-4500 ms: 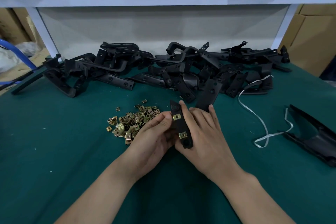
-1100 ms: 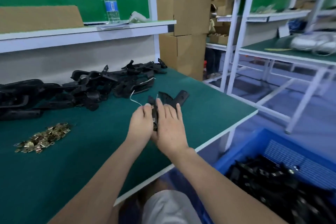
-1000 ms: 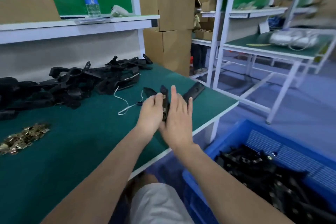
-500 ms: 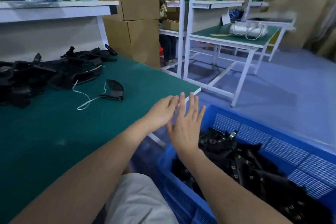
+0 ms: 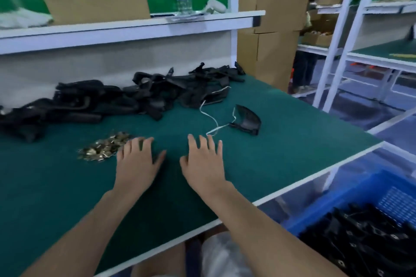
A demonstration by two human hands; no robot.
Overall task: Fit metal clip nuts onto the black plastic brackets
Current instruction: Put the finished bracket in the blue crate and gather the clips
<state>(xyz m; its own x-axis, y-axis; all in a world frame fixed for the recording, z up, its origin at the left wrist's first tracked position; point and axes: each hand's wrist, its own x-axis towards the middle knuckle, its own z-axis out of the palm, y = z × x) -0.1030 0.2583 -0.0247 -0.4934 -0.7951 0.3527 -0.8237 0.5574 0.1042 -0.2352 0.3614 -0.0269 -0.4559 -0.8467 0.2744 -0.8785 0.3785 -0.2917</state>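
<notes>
Glinting brassy clip nuts point(image 5: 104, 147) heaped beside splayed left hand point(image 5: 137, 164).

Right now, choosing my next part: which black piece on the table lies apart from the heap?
The curved piece by the white strap; it lies alone right of the heap, nearest the right hand.

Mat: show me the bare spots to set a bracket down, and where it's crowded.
Bare: the gap between left hand and right hand; the near left stretch below the nuts; the strip from the lone bracket to the mat's right edge. Crowded: the back, under the bracket pile, with string trailing forward.
</notes>
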